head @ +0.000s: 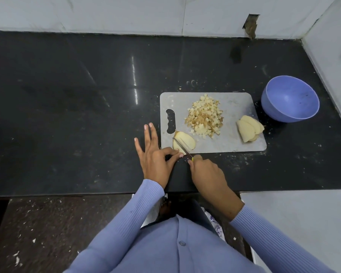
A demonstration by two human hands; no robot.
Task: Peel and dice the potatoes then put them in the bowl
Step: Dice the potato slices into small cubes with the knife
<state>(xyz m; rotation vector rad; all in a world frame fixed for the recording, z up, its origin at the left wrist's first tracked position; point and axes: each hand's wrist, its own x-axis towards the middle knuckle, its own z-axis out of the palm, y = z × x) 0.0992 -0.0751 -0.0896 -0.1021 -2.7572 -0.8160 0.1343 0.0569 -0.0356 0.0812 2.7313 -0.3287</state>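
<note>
Dicing is the step in hand, as I judge it. The right hand (205,172) has its grip wrapped round the knife (182,148), blade laid along a stack of potato slices (184,142) at the near-left corner of the board (234,107). The left hand (156,156) steadies that stack, thumb and forefinger pinching its near end, the other fingers spread straight above the table (87,115). I read this as lengthwise strips being cut; the next move calls for the blade to go down through the stack, with the steadying fingertips held well back from the edge, then a turn of the strips for crosscuts. A heap of dice (204,117) lies mid-board, some pieces browned. A second lot of slices (249,128) sits at the board's right edge, overhanging slightly, uncut. The bowl (289,99) stands on the table just beyond the board's far-right corner, and I see nothing in it. No potato has been transferred, so I put the task past peeling, partway through dicing, with the filling of the bowl not yet begun. Small scraps dot the table round the board.
</note>
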